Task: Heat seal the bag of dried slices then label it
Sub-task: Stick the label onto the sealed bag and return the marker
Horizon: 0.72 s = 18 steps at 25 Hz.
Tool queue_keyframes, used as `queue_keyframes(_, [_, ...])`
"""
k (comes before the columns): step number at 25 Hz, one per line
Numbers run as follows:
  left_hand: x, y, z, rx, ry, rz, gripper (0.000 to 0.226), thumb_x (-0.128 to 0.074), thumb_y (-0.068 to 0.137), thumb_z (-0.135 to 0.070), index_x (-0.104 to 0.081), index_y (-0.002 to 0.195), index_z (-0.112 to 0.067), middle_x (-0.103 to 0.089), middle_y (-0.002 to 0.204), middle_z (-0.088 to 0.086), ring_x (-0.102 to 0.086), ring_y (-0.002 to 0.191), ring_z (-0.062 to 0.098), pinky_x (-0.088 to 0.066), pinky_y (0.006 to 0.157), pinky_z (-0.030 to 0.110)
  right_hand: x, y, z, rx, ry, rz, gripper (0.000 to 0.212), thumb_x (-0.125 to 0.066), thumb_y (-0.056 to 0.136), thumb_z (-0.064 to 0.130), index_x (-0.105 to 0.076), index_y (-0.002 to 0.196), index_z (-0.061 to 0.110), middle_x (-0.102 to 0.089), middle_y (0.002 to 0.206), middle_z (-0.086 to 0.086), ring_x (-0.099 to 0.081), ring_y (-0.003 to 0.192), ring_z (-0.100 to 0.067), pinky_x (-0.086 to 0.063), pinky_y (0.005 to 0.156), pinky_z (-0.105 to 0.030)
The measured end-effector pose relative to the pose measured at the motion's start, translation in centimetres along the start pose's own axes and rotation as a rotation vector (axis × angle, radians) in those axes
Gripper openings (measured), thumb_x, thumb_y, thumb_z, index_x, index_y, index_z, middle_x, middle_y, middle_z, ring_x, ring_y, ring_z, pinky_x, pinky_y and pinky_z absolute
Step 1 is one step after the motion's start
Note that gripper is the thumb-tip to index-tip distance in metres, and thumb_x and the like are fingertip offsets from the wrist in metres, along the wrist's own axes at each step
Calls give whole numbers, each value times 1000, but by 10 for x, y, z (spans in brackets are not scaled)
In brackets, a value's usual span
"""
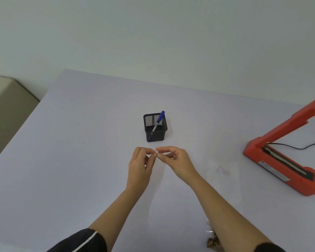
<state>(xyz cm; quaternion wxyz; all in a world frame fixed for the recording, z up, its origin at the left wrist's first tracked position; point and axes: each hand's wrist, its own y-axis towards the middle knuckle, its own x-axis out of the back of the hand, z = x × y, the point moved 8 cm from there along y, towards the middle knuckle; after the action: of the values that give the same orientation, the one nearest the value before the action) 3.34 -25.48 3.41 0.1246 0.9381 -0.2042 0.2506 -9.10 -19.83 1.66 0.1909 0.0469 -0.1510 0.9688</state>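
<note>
Label, tiny and hard to make out, pinched by left hand and right hand, likely for peeling. Bag waits at near counter edge beside right forearm. Sealer open.

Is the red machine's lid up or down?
Up. The heat sealer's arm slants high above its base, leaving the sealing strip uncovered.

Table bears mesh holder, red heat sealer, bag of slices.
</note>
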Motion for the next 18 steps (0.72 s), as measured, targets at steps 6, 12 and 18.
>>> queue_keyframes(6, [3,-2,0,11,-2,-20,2,-60,89,-10,-61,87,-9,-55,90,-3,-53,76,7,-41,63,7,2,1,-3,-2,-47,-45,5,-69,83,27,-67,88,25,-69,91,7,-65,87,-12,-52,77,-19])
queue_keyframes(12, [27,1,32,243,-17,-28,7,-57,91,-12,-59,87,-17,-60,91,-4,-55,74,5,-42,62,6,10,7,-22,-45,-52,-158,3,-70,82,25,-68,81,27,-70,88,5,-64,81,-10,-51,72,-18])
queue_keyframes(18, [39,-12,71,438,11,17,10,-56,89,-12,-63,85,-18,-67,86,-3,-58,73,6,-41,62,15,-5,21,-66,-182,-227,-140,4,-69,82,22,-67,85,22,-64,79,9,-58,73,-10,-46,65,-16])
